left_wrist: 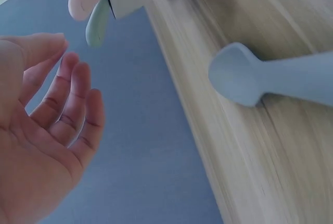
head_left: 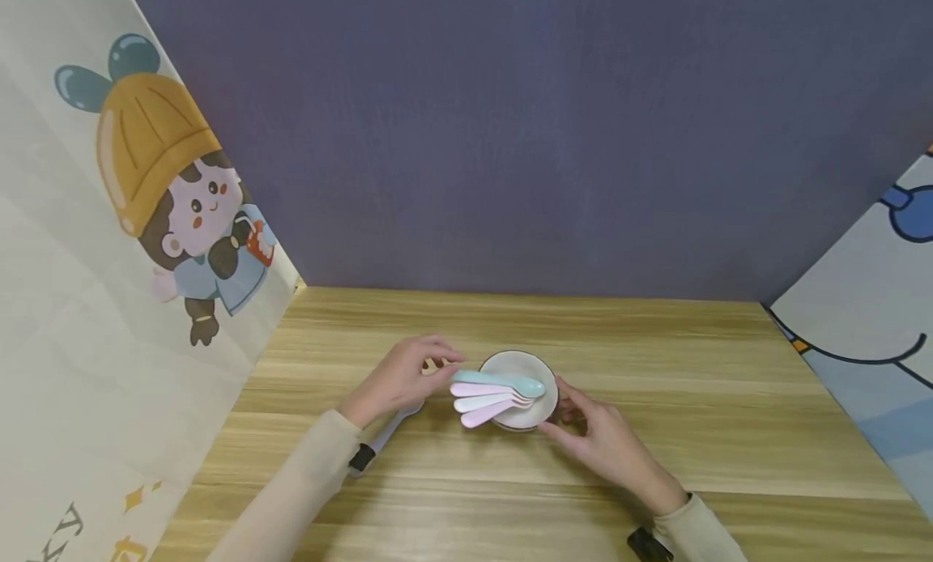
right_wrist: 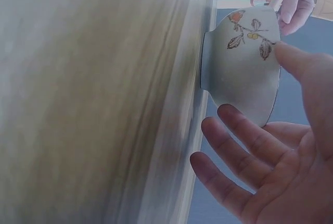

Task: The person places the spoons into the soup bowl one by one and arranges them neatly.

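A small white bowl with a dark rim and printed leaves stands on the wooden table. Several spoons lie in it, fanned out, their handles over its left rim: a mint-green spoon at the back, then pink and white ones. My left hand is beside the green handle's end; in the left wrist view its thumb and fingertips are apart from the handle, holding nothing. With thumb and index finger at the rim, my right hand holds the bowl's right side, its other fingers spread.
A loose pale grey-blue spoon lies on the table under my left forearm. Behind the table rises a dark blue-grey panel. Light panels with cartoon prints stand at left and right.
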`<action>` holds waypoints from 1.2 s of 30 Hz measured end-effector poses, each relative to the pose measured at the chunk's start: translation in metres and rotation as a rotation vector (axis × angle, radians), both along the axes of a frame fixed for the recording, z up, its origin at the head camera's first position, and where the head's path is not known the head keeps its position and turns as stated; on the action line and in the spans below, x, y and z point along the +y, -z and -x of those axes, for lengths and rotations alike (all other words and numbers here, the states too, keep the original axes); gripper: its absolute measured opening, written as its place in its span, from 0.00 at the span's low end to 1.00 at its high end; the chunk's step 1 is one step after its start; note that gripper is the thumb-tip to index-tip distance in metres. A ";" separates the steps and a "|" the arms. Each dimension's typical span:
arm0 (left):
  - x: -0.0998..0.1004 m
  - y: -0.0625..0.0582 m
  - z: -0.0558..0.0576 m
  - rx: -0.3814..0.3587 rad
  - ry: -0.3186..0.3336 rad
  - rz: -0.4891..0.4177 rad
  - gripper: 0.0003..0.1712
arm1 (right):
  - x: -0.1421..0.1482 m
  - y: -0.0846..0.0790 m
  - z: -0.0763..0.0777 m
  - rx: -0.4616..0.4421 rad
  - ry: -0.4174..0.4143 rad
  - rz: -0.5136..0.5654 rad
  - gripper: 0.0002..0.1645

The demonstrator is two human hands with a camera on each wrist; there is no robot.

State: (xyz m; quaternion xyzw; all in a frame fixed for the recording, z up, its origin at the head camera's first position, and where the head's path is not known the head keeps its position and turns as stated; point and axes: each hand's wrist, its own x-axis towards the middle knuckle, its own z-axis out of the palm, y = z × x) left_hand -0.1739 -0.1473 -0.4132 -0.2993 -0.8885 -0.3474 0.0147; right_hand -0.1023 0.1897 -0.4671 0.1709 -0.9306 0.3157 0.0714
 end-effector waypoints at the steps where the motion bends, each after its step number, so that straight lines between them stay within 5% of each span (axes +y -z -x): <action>1: -0.002 0.000 0.000 0.001 -0.006 -0.003 0.12 | 0.000 0.000 0.000 0.002 0.001 -0.001 0.50; 19: -0.038 0.023 -0.013 0.043 -0.054 0.092 0.11 | 0.001 0.001 0.000 0.013 -0.009 0.012 0.49; 36: -0.061 0.039 -0.029 -0.070 -0.112 0.191 0.13 | 0.000 -0.001 -0.001 0.017 -0.023 0.016 0.49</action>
